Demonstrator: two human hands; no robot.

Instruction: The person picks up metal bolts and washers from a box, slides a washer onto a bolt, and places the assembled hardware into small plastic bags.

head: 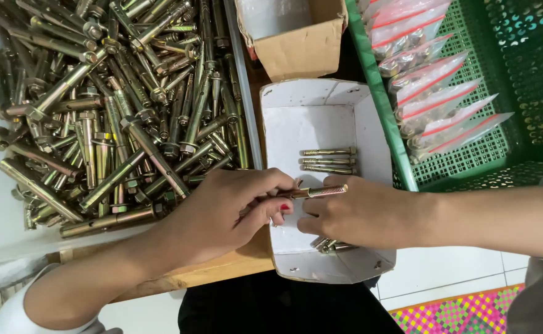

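- My left hand (pixel 222 210) pinches one brass-coloured anchor bolt (pixel 314 192) between thumb and fingers, its threaded end pointing right over the near half of the white cardboard tray (pixel 370 124)
- My right hand (pixel 361 213) is curled over the same tray, just right of the left hand; its fingers are closed around a small bundle of bolts (pixel 330 246) whose ends stick out on the near side of the hand
- The held anchor bolt lies almost level, its tip just above the knuckles of my right hand
- Three more bolts (pixel 328 160) lie side by side on the tray floor, a little farther away than my hands, all running left to right
- To the left of the tray a big heap of loose anchor bolts (pixel 110 105) fills a shallow bin, criss-crossed in every direction
- Beyond the tray stands an open brown cardboard box (pixel 299 52)
- To the right a green plastic crate (pixel 518 74) holds a row of clear zip bags (pixel 432 80) with red seal strips, overlapping one another
- The tray rests on the edge of a wooden board (pixel 222 269); near me, below it, are white floor tiles and a corner of a pink and yellow woven mat (pixel 463 312)
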